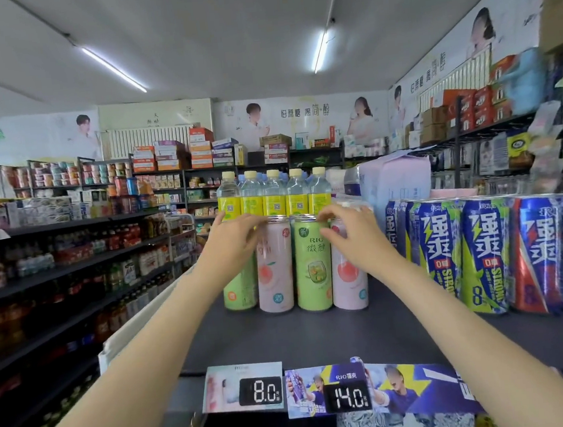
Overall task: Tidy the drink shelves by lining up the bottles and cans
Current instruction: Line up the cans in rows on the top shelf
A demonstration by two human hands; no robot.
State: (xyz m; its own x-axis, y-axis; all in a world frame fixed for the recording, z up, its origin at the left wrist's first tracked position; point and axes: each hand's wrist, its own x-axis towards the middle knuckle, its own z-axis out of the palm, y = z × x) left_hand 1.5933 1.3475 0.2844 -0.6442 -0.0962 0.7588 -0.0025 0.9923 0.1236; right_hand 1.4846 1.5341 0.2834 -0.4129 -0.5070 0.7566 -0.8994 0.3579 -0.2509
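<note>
Several slim RIO cans stand in a row on the dark top shelf [319, 333]: a green can [239, 289] at the left, a pink can [275, 269], a green can [312, 265] and a pink can [348, 275]. My left hand [231, 245] grips the top of the left green can, fingers reaching over the first pink can. My right hand [351, 237] curls over the top of the right pink can, its thumb against the middle green can. Behind them stand several clear bottles [273, 197] with yellow labels and pale caps.
Tall blue RIO cans [483, 252] fill the shelf to the right. Price tags reading 8.0 [261, 391] and 14.0 [347, 396] hang on the front edge. A pale carton [397, 181] sits behind at right. Stocked drink shelves [72, 268] line the aisle at left.
</note>
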